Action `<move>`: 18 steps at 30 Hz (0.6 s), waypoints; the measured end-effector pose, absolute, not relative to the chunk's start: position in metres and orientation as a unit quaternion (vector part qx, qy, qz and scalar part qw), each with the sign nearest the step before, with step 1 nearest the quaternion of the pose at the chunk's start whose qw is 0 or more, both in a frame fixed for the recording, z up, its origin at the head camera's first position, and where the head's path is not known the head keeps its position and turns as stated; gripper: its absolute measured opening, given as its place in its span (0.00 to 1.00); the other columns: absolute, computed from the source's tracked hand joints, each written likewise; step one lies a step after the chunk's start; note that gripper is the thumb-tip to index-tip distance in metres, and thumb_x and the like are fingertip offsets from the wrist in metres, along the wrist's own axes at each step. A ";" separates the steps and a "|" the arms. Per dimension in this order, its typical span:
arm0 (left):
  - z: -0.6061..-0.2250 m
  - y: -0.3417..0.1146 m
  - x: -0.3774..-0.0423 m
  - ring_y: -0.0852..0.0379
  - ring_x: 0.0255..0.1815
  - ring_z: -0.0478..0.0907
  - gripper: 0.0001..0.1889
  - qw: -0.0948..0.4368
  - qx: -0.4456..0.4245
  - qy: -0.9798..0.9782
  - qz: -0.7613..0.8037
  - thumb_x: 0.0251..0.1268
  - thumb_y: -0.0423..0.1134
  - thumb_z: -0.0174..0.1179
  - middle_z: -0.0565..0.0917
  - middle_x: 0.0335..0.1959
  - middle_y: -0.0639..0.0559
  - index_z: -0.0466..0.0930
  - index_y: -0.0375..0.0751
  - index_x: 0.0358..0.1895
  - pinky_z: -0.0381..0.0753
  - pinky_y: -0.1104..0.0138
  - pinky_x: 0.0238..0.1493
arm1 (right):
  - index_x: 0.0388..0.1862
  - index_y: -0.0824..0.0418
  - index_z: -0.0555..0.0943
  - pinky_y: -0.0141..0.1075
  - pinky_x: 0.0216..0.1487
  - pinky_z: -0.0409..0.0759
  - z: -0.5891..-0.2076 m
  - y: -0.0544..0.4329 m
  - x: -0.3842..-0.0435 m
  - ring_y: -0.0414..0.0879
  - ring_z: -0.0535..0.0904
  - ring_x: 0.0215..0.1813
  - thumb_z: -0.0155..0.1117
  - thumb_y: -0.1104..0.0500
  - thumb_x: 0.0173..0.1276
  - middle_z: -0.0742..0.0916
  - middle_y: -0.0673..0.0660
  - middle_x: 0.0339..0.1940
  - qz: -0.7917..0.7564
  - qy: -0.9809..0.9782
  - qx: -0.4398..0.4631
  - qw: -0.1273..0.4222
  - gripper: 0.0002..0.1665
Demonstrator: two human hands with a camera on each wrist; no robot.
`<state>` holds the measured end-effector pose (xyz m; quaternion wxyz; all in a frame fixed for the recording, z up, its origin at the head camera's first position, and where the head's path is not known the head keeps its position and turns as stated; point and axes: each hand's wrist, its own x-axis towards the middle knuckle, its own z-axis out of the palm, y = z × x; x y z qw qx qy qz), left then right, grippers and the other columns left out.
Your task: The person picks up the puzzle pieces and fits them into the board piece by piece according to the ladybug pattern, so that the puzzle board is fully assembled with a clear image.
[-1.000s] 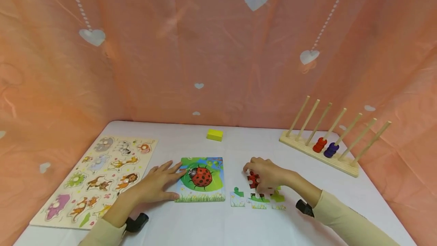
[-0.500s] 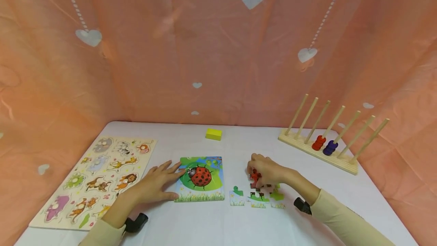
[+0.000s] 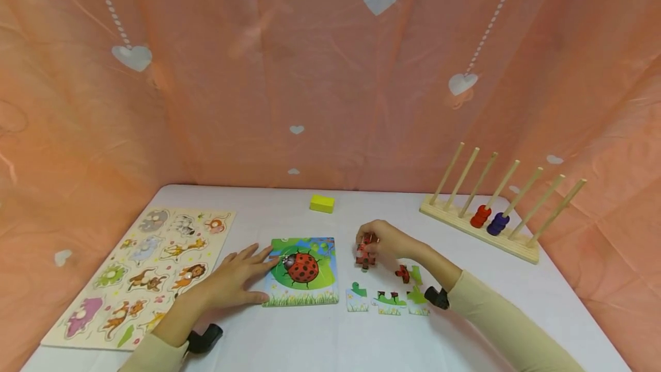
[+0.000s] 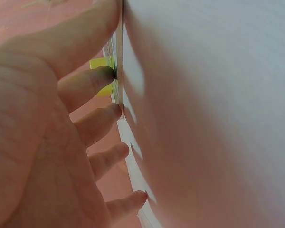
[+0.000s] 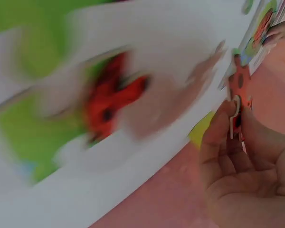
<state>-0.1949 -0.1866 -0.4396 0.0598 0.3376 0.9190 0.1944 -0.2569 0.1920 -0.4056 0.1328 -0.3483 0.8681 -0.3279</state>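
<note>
"Where was the red puzzle piece (image 3: 366,260)?"

"In the right hand (image 3: 388,240), which pinched it between thumb and fingers, at about the 8 o'clock side of that hand."

"And how did its long side lie?"

"In the head view, roughly from 12 to 6 o'clock. Perhaps it was two pieces overlapped; the fingers covered too much to be sure."

"Which hand was nearer to the loose pieces (image 3: 389,301)?"

"The right one. From the red piece, they lay between 4 and 7 o'clock."

"And the left hand (image 3: 237,277)?"

"Spread wide, holding nothing, it touched the ladybird board (image 3: 303,268), near 9 o'clock from the red piece."
</note>
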 end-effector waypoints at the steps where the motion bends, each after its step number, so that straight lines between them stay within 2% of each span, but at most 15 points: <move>1: -0.440 -0.187 -0.195 0.25 0.74 0.53 0.41 0.060 0.338 0.919 0.194 0.59 0.61 0.66 0.62 0.75 0.35 0.70 0.41 0.72 0.53 0.25 0.62 | 0.38 0.68 0.82 0.31 0.35 0.74 -0.405 0.185 -0.259 0.39 0.72 0.33 0.64 0.76 0.62 0.83 0.56 0.31 -0.340 0.863 -0.349 0.134 0.08; 5: -0.438 -0.187 -0.195 0.26 0.74 0.53 0.41 0.055 0.336 0.920 0.193 0.59 0.61 0.66 0.63 0.75 0.36 0.70 0.41 0.72 0.54 0.25 0.62 | 0.41 0.72 0.83 0.29 0.32 0.75 -0.405 0.152 -0.263 0.38 0.73 0.30 0.63 0.79 0.59 0.83 0.58 0.30 -0.379 0.843 -0.352 0.144 0.12; 11: -0.436 -0.188 -0.194 0.25 0.74 0.53 0.41 0.058 0.332 0.922 0.192 0.59 0.60 0.67 0.63 0.75 0.36 0.70 0.41 0.72 0.54 0.25 0.62 | 0.40 0.69 0.84 0.27 0.30 0.75 -0.412 0.106 -0.257 0.38 0.73 0.29 0.65 0.80 0.57 0.84 0.55 0.31 -0.384 0.843 -0.345 0.149 0.13; 14: -0.436 -0.187 -0.194 0.25 0.74 0.53 0.41 0.059 0.334 0.921 0.194 0.59 0.60 0.67 0.63 0.75 0.35 0.70 0.41 0.72 0.54 0.25 0.62 | 0.41 0.64 0.84 0.29 0.35 0.76 -0.416 0.090 -0.251 0.40 0.75 0.34 0.71 0.74 0.59 0.85 0.55 0.36 -0.339 0.867 -0.342 0.127 0.12; 18: -0.438 -0.186 -0.195 0.25 0.74 0.52 0.40 0.062 0.337 0.918 0.199 0.59 0.60 0.67 0.63 0.75 0.35 0.70 0.41 0.72 0.54 0.25 0.61 | 0.46 0.60 0.84 0.31 0.44 0.78 -0.418 0.078 -0.241 0.42 0.77 0.42 0.77 0.65 0.58 0.82 0.53 0.43 -0.245 0.895 -0.359 0.096 0.16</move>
